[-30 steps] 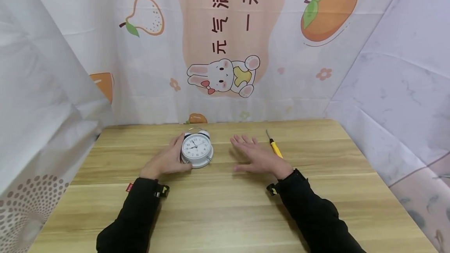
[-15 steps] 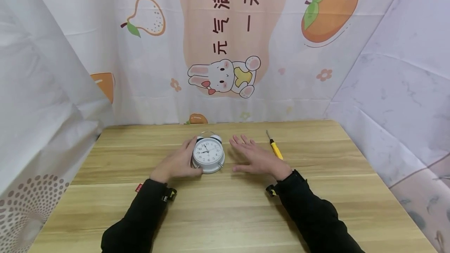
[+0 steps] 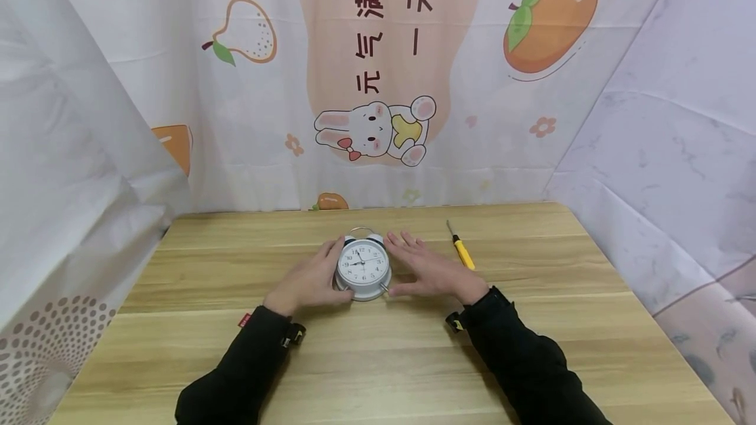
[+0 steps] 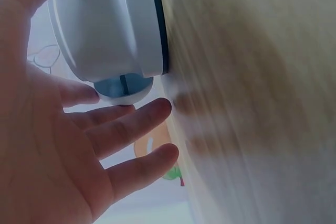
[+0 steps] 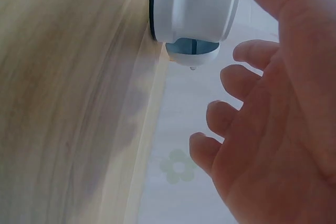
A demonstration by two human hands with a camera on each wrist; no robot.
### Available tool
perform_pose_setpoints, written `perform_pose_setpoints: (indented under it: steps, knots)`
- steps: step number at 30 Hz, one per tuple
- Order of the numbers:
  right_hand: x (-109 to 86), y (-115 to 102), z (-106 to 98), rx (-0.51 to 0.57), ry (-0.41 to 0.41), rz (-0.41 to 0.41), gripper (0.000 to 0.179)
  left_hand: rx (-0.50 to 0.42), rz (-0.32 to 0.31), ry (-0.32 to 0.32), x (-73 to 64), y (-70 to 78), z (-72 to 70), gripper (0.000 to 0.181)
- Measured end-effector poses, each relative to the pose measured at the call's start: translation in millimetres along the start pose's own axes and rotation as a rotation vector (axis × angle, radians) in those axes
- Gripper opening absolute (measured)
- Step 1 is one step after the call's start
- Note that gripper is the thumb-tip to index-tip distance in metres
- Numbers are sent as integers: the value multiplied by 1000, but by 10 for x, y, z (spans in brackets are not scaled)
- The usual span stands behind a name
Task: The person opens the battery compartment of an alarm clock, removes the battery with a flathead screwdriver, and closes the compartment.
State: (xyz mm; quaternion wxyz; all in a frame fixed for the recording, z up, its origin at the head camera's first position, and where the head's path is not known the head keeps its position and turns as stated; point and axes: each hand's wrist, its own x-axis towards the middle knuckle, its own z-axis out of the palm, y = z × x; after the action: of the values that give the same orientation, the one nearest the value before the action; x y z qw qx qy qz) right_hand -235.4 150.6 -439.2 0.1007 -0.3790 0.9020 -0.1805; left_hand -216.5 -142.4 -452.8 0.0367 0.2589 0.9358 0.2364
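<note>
Fingers (image 4: 131,124) of the left hand (image 3: 307,284) slightly bent, index and thumb holding the white alarm clock (image 3: 364,263), which lies face up just right of them. Right hand (image 3: 434,273) opposite: fingers parted, nothing held; from my feed I can't tell whether its thumb touches the clock. Beyond those fingers, rightward: yellow-handled screwdriver (image 3: 464,254). Wooden table (image 3: 366,366) beneath.

ylw screwdriver (image 3: 463,254) lies on tbl (image 3: 378,372), printed cloth (image 3: 254,130) bhnd.
</note>
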Motion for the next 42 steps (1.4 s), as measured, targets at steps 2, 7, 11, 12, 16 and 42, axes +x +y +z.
perform_pose_setpoints:
  steps: [2,7,11,12,16,42]
  knots:
    - [2,-3,-1,5,-4,-4,103,1,-1,-7,1,25,-2,119]
    - [2,-14,0,33,-26,5,101,11,-14,-23,10,75,8,120]
    - [0,-20,-1,42,-47,27,102,29,-32,-36,17,90,23,122]
    - [1,-20,-1,44,-49,26,103,32,-33,-36,19,92,27,121]
    - [12,-19,2,44,-47,3,105,46,-34,-35,22,114,33,120]
    - [32,-52,62,153,-27,76,115,-35,-37,-55,18,113,1,120]
